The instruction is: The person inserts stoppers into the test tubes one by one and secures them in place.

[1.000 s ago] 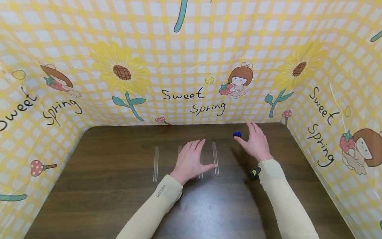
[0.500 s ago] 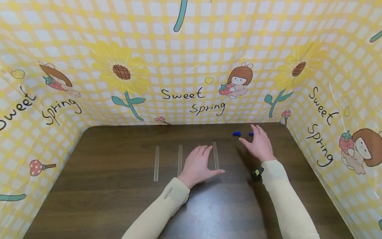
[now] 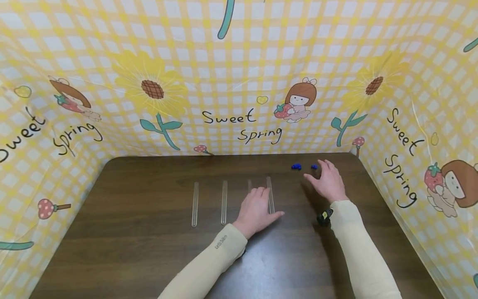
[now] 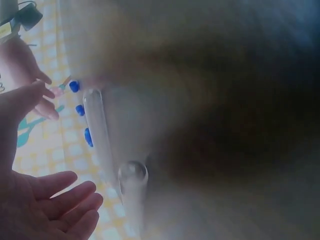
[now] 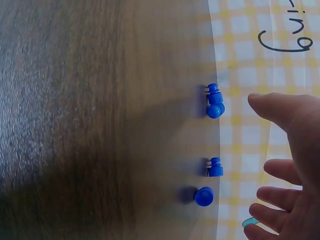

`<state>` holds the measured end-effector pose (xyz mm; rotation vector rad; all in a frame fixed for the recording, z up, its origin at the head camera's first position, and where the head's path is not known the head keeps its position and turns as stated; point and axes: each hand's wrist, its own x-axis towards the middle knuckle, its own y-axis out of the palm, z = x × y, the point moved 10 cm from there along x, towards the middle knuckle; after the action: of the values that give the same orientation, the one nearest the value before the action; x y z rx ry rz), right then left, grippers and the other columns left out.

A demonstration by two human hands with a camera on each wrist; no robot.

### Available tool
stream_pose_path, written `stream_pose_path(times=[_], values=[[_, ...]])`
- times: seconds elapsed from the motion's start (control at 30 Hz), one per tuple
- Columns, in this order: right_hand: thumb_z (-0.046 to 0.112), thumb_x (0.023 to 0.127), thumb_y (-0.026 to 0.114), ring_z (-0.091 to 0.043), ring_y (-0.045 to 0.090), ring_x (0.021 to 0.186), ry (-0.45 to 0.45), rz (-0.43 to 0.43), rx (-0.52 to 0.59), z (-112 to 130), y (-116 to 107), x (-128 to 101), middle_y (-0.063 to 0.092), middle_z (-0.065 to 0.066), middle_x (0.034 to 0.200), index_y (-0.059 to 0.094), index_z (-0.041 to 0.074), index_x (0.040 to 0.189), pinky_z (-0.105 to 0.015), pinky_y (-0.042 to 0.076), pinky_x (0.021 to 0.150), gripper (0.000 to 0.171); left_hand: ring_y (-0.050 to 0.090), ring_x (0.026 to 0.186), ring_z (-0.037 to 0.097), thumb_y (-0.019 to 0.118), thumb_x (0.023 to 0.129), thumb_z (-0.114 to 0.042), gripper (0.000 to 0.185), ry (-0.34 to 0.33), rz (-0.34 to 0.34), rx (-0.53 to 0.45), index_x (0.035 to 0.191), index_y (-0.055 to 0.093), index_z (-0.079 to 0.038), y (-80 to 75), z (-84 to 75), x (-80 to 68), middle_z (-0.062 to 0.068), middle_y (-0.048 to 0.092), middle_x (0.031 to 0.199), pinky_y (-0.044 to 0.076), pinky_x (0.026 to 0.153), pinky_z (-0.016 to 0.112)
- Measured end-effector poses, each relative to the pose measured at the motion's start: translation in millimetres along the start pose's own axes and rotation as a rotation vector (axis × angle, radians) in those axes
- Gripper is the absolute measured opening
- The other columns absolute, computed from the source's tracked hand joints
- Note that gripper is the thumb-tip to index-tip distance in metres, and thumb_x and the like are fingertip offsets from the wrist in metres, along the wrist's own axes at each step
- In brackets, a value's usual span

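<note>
My left hand (image 3: 255,209) grips nothing that I can see: its fingers are loosely bent, thumb stretched out toward 3 o'clock, over slim, clear, round-ended tubes (image 3: 224,202) lying flat on the table. I cannot tell whether the fingertips touch one, and my left wrist feed is heavily blurred there. Four tubes run roughly parallel, their rounded ends nearer the body. From this hand, two lie toward 9 o'clock, fully visible; the third pokes out at about 12, mostly hidden beneath the hand; the fourth shows at 1 to 2, partly covered.

My right hand (image 3: 329,185), at about 2 o'clock from the left, holds nothing either, its thumb and fingers apart. At 10 to 11 o'clock from it, near the thumb and fingertips, sit small, glossy blue stoppers (image 5: 215,167) with round caps and grooved necks. My right wrist feed shows four of them: two bunched together, the others near each other.

Long cream fabric sleeves (image 3: 198,268) cover both arms. All of it rests on a dark brown wood-grain tabletop (image 3: 130,241), streaked and softly shiny toward 6 o'clock. Beyond, from 9 through 12 to 3, rises a creased yellow-and-white checked cloth (image 3: 239,54).
</note>
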<state>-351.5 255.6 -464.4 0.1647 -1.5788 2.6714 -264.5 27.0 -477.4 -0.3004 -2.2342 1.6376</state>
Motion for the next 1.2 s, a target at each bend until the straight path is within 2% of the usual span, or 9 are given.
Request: stream_pose_path(times=[0.23, 0.37, 0.77, 0.9, 1.2], values=[[0.038, 0.099, 0.066, -0.053, 0.034, 0.137, 0.010, 0.035, -0.029, -6.3, 0.2, -0.8, 0.033, -0.035, 0.151, 0.042, -0.009, 0.148, -0.064, 0.028, 0.109, 0.072, 0.056, 0.114, 0.029, 0.076, 0.087, -0.054, 0.077, -0.021, 0.002, 0.000, 0.134, 0.058, 0.004, 6.7, -6.1, -0.6, 0.014, 0.060, 0.123, 0.049, 0.096, 0.038], [0.030, 0.098, 0.069, -0.053, 0.040, 0.132, 0.016, 0.056, -0.055, -9.6, 0.2, -2.2, 0.040, -0.036, 0.146, 0.049, -0.009, 0.143, -0.063, 0.033, 0.107, 0.063, 0.056, 0.112, 0.030, 0.079, 0.087, -0.048, 0.071, -0.058, 0.019, -0.061, 0.131, 0.058, 0.004, 11.4, -6.5, -0.9, 0.015, 0.059, 0.121, 0.050, 0.095, 0.038], [0.021, 0.095, 0.072, -0.050, 0.050, 0.120, 0.079, 0.037, -0.044, -26.3, 0.2, -1.9, 0.052, -0.033, 0.130, 0.058, -0.005, 0.136, -0.061, 0.039, 0.100, 0.050, 0.060, 0.105, 0.031, 0.083, 0.087, -0.032, 0.064, -0.178, 0.014, -0.141, 0.129, 0.055, 0.007, 17.6, 4.7, 9.2, 0.018, 0.058, 0.119, 0.053, 0.089, 0.041], [0.021, 0.096, 0.072, -0.050, 0.052, 0.118, 0.111, 0.037, -0.046, -33.7, 2.7, -0.6, 0.055, -0.033, 0.127, 0.061, -0.005, 0.132, -0.061, 0.041, 0.098, 0.046, 0.062, 0.102, 0.032, 0.083, 0.086, -0.023, 0.059, -0.188, 0.000, -0.156, 0.128, 0.054, 0.008, 17.3, 8.3, 11.2, 0.020, 0.060, 0.116, 0.054, 0.087, 0.042], [0.017, 0.099, 0.069, -0.044, 0.062, 0.105, 0.155, 0.013, -0.028, -47.1, 7.0, 4.6, 0.066, -0.027, 0.118, 0.068, -0.004, 0.119, -0.058, 0.048, 0.089, 0.030, 0.066, 0.089, 0.033, 0.075, 0.090, -0.010, 0.040, -0.198, -0.013, -0.197, 0.121, 0.054, 0.006, 14.8, 11.2, 9.7, 0.019, 0.061, 0.104, 0.057, 0.073, 0.043]])
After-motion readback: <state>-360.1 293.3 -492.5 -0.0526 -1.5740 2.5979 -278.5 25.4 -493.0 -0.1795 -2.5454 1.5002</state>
